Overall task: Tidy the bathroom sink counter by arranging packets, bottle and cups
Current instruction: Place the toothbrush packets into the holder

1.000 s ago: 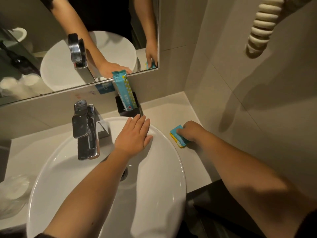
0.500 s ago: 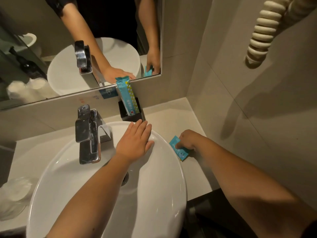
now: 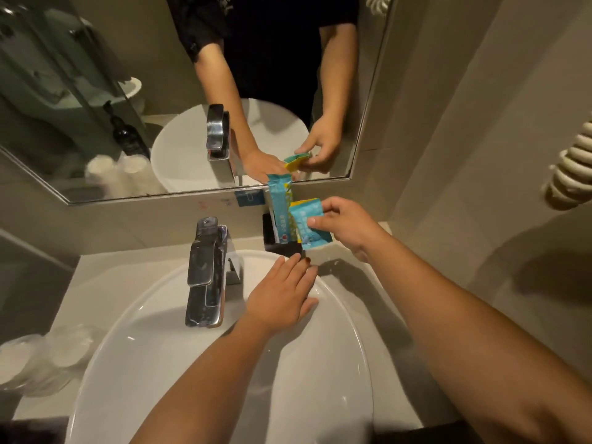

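My right hand pinches the teal packet above the far black holder to slot it in; my left hand, fingers spread flat, braces on the basin rim.

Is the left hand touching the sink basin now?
Touching. The head view shows the left hand lying flat on the sink basin rim, no gap visible.

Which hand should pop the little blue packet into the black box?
Probably the right hand: it holds the packet beside the black box. The left hand lies flat on the sink rim, holding nothing.
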Tool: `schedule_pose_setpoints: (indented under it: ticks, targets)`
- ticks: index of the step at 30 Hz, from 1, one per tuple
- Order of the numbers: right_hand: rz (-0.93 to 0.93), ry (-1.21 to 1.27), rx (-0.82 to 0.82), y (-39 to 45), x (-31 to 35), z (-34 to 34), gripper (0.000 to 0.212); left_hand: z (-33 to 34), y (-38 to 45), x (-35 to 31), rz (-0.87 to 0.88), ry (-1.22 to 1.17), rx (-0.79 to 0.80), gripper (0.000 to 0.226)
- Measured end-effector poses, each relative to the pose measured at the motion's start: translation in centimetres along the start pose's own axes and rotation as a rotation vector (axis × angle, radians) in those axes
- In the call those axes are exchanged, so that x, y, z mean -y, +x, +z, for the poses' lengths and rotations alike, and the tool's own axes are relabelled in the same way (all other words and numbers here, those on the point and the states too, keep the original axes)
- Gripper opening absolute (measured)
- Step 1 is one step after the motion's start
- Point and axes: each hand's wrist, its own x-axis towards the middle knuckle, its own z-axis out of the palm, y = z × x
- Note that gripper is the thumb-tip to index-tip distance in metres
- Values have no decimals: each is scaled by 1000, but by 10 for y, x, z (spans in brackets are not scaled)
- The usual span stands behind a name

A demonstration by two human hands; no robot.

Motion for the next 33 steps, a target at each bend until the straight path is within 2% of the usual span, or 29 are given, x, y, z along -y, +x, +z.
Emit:
schedule_pose_setpoints:
  ticks: [14,26,33]
  targets:
    - [-142,-37,-20,42,-28,33,19,14,0,-2,5,0,-30,59]
    - [-121,-196,-36,40,-44,38,20,15,0,-2,-5,-19,-38,59]
    - [-107,-184,-52,35,-38,39,21,16,0,-2,-2,-32,-42,59]
